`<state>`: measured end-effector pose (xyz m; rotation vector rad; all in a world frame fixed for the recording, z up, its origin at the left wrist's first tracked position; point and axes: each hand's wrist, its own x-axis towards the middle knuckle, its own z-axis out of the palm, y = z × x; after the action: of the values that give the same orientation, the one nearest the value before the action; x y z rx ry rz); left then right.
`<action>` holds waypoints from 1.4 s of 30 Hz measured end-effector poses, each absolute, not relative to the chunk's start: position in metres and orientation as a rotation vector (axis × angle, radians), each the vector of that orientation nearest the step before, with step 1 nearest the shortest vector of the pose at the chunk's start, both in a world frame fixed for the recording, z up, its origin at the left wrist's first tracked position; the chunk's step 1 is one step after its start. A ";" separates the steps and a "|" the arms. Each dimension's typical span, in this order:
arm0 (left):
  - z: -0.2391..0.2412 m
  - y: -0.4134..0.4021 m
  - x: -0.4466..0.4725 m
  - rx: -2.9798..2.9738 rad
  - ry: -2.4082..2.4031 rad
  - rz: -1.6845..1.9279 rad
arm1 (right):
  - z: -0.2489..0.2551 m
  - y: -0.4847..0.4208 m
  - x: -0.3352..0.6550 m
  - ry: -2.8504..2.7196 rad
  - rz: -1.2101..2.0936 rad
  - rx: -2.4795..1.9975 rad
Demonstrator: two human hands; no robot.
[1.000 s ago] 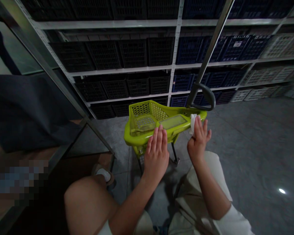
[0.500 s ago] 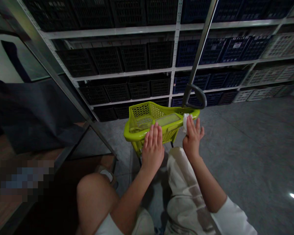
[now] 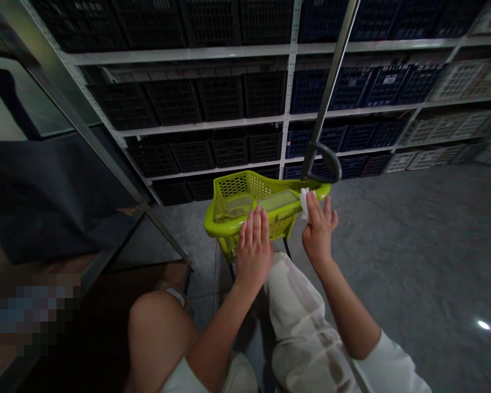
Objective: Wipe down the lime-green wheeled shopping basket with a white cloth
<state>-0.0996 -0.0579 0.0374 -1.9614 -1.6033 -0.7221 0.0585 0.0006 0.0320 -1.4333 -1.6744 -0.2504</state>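
Resting left hand: mine lay flat, open and empty on the smooth rim.
Right hand: half closed, mine had hold of a crumpled white cloth against that rim.
Green basket: glossy, honeycomb-holed plastic, it stood just ahead of me.
Pole: straight metal, it rose behind.

On the grey floor, a lime-green shopping cart is stood under the left fingers and right fingers. White slotted-metal shelving is lined with slatted black crates past the left fingers, blue crates past the right and white crates farther right.
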 end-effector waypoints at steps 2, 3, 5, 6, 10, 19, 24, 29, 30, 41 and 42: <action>0.037 -0.058 -0.099 -1.955 -1.606 -0.736 | 0.033 -0.009 0.049 -1.760 -0.281 -1.379; 0.037 -0.058 -0.099 -1.951 -1.601 -0.742 | 0.034 -0.015 0.042 -1.853 -0.312 -1.305; 0.036 -0.058 -0.100 -1.945 -1.591 -0.750 | 0.034 -0.024 0.033 -2.029 -0.368 -1.145; 0.036 -0.058 -0.100 -1.945 -1.590 -0.748 | 0.034 -0.025 0.033 -2.073 -0.385 -1.106; 0.037 -0.058 -0.100 -1.958 -1.601 -0.713 | 0.030 -0.005 0.055 -1.846 -0.344 -1.333; 0.035 -0.057 -0.099 -1.933 -1.593 -0.749 | 0.026 -0.028 0.025 -2.025 -0.375 -1.113; 0.037 -0.058 -0.099 -1.948 -1.597 -0.739 | 0.018 -0.007 0.045 -1.832 -0.371 -1.227; 0.036 -0.057 -0.099 -1.940 -1.602 -0.736 | 0.018 0.002 0.046 -1.637 -0.283 -1.360; 0.035 -0.057 -0.099 -1.936 -1.601 -0.741 | 0.018 -0.004 0.038 -1.705 -0.299 -1.308; 0.035 -0.058 -0.099 -1.937 -1.605 -0.738 | 0.018 0.010 0.052 -1.577 -0.276 -1.389; 0.035 -0.058 -0.099 -1.934 -1.605 -0.739 | 0.018 0.009 0.051 -1.537 -0.254 -1.409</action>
<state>-0.0988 -0.0579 0.0353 -1.9343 -1.6049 -0.7392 0.0514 0.0091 0.0177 -1.4089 -1.5374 -0.2541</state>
